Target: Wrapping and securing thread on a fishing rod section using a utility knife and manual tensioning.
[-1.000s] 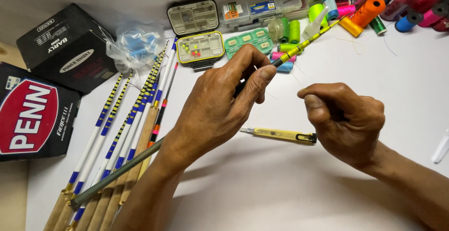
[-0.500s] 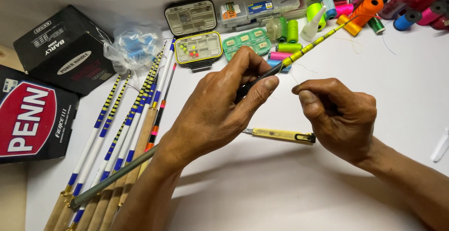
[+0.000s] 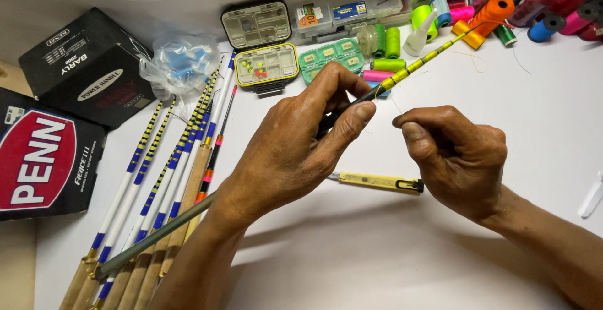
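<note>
1. The left hand (image 3: 295, 146) was closed around a slim dark rod (image 3: 352, 101) with a yellow-banded tip section, thumb and fingers pinching it just below the bands; the rod ran from the near left, under the wrist, up to the far right.
2. The right hand (image 3: 458, 156) was curled shut, thumb against forefinger, apparently pinching a fine thread (image 3: 394, 104) that ran toward the rod; the thread was too thin to follow fully.
3. To do this well, I judged that the thread needed steady tension and the rod should be held firm close to the working point, so the turns lay tight.
4. A yellow-handled tool (image 3: 377, 182) lay on the white table (image 3: 352, 266) just near of both hands, between them.
5. Finished rods (image 3: 182, 178) lay bundled at the left, dark boxes (image 3: 88, 65) beyond them.
6. Small tackle cases (image 3: 267, 65) and thread spools (image 3: 496, 11) crowded the far edge, near the rod's tip.
7. The near and right table offered open room; swinging the tip far risked knocking the spools.
</note>
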